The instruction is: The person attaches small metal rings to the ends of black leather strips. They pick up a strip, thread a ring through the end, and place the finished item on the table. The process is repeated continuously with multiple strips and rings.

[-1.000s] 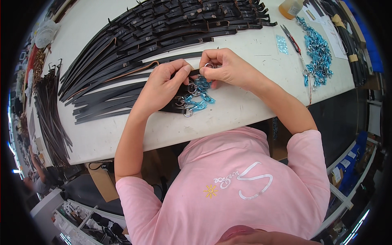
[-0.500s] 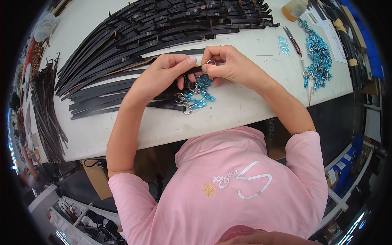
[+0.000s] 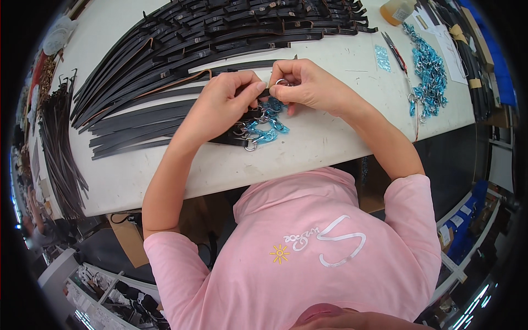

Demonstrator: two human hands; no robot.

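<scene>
Both hands meet above the table (image 3: pixel 341 137), fingertips close together at the end of a black strap (image 3: pixel 265 93). My left hand (image 3: pixel 231 102) is closed, with thumb and fingers pinching the strap. My right hand (image 3: pixel 302 88) is closed too, pinching the strap's end by a silver metal ring (image 3: pixel 282 82). Its fingers partly hide the ring and the strap's tip. Below the hands lie several finished-looking strap ends with silver rings (image 3: pixel 251 144) and clips in blue plastic wrap (image 3: pixel 268 133). Their black straps (image 3: pixel 132 132) fan out to the left, partly behind my left hand.
A large pile of black straps (image 3: pixel 220 33) covers the table's far side. A bundle of thin dark straps (image 3: pixel 58 148) hangs at the left edge. At right lie blue-wrapped metal clips (image 3: pixel 430 77), scissors (image 3: pixel 395 52), a small blue packet (image 3: pixel 382 58) and a container of amber liquid (image 3: pixel 397 11).
The fingertips have drawn closer together, so less strap shows between them. My left fingers have curled in further. The ring stays at my right hand.
</scene>
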